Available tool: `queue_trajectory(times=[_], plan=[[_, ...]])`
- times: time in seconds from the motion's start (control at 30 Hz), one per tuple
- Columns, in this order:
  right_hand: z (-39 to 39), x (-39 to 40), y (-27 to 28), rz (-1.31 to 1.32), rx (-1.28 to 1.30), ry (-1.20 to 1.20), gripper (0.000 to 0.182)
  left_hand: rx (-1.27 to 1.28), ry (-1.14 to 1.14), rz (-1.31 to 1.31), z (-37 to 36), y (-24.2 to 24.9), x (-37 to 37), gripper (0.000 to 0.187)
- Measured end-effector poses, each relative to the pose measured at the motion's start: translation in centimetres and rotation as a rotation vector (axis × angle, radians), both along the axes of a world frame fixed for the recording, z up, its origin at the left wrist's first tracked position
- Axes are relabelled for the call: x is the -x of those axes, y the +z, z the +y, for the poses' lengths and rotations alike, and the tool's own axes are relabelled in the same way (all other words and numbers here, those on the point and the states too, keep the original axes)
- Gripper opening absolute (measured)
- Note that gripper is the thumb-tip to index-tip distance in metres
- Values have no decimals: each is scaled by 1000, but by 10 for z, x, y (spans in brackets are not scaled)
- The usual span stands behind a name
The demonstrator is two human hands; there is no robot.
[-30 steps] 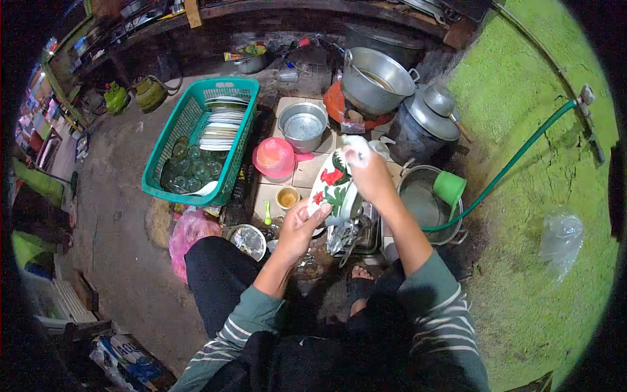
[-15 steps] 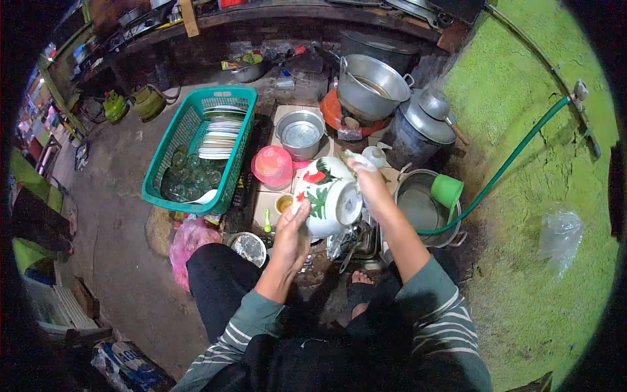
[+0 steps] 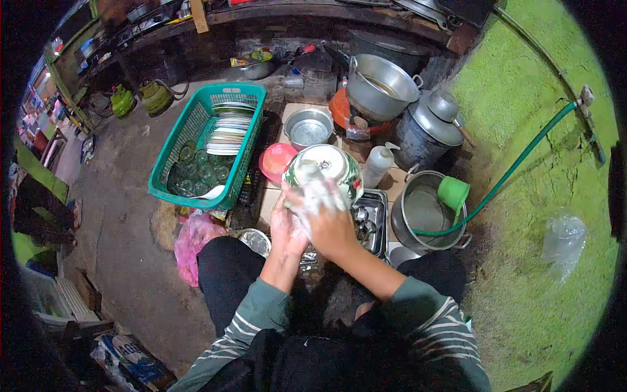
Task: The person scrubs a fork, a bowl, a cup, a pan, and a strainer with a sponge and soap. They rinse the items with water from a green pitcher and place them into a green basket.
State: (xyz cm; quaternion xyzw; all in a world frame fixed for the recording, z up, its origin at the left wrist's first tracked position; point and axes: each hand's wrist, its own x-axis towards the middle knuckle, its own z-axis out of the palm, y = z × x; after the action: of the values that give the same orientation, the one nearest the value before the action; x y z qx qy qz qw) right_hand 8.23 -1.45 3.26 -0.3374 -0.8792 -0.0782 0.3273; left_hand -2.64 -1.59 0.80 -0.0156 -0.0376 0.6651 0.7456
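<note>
A white bowl (image 3: pixel 324 157) with green and red painting is tipped so that its base faces me. My left hand (image 3: pixel 287 228) grips the bowl at its near left side. My right hand (image 3: pixel 330 225) presses a foam-covered sponge (image 3: pixel 317 189) against the bowl's outside; motion blur and suds hide most of the sponge. Behind the bowl on the left sits a pink basin (image 3: pixel 275 159), partly covered. A white pump bottle (image 3: pixel 379 166) stands just right of the bowl. Below it lies a metal tray (image 3: pixel 372 219) with cutlery in it.
On the left, a green basket (image 3: pixel 157 179) holds plates and glasses. Metal pots (image 3: pixel 308 127) and a large pan (image 3: pixel 380 85) stand farther back. At right, a big pot (image 3: pixel 418 202) holds a green dipper (image 3: pixel 453 192) and the end of a hose (image 3: pixel 516 168). A pink plastic bag (image 3: pixel 196 248) lies left.
The bowl has turned from facing sideways to base toward me. My right hand has moved left and down from its right side onto the near side, close to my left hand.
</note>
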Motion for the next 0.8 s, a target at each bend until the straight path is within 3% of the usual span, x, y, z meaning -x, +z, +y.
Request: queue_trajectory(times=[0.03,0.07,0.1,0.23,0.3,0.37,0.5,0.57,0.63,0.7,0.73,0.77,0.8], plan=[[2,-3,1,-2,0,-3,41,-117,-27,-150,0,-3,-1,36],[7,-8,4,-18,-18,109,41,52,41,42,-1,-5,-1,35],[10,-14,6,-31,-35,220,40,50,40,42,-1,-5,-2,35],[18,-36,10,158,-261,140,46,-116,-60,69,-5,12,4,40],[26,-42,21,218,-239,109,43,72,61,226,-4,20,1,43],[37,-47,32,614,65,208,37,78,34,240,-5,20,0,42],[62,-67,52,609,260,191,29,31,-66,223,-4,-1,-8,43],[67,-73,57,645,710,-5,27,63,-146,266,-4,-6,-15,42],[79,-76,55,576,698,-119,27,10,-157,303,-7,-10,-21,44],[88,-77,55,424,847,-328,30,68,-130,428,-8,-17,-23,45],[106,-84,26,548,840,-166,36,74,-144,427,-11,-17,-24,46],[112,-88,17,550,843,-168,36,77,-146,428,-13,-14,-25,46],[117,-90,12,697,991,-106,36,55,-145,458,-16,-7,-25,46]])
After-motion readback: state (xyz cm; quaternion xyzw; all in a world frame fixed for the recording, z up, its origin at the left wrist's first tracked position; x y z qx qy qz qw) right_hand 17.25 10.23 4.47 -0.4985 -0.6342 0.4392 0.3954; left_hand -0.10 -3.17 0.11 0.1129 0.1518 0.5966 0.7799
